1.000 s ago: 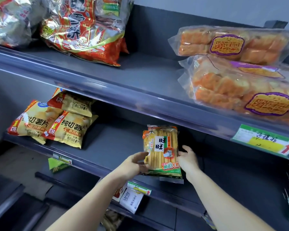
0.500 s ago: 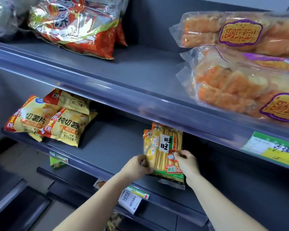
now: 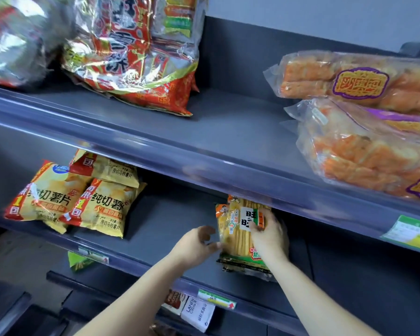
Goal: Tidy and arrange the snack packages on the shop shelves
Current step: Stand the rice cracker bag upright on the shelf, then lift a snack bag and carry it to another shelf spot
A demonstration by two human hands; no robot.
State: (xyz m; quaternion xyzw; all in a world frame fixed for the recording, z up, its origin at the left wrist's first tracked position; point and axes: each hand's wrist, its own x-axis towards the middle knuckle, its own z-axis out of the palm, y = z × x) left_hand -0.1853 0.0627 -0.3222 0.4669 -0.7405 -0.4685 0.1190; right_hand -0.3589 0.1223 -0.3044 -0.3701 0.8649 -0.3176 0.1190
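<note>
Both hands meet one upright rice cracker pack [image 3: 238, 236] on the middle shelf [image 3: 155, 229]: right hand [image 3: 268, 235] flat over its front, left hand [image 3: 197, 246], fingers loosely curled, touching its left edge.

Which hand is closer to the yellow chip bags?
Left. The left hand is between the yellow chip bags and the cracker pack; the right hand rests on that pack, farther away.

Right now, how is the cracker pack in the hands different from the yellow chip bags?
The cracker pack is see-through, showing crackers; the chip bags are printed and opaque. Both hands touch the cracker pack; the chip bags lie untouched, overlapping. Both sit on the middle shelf.
</note>
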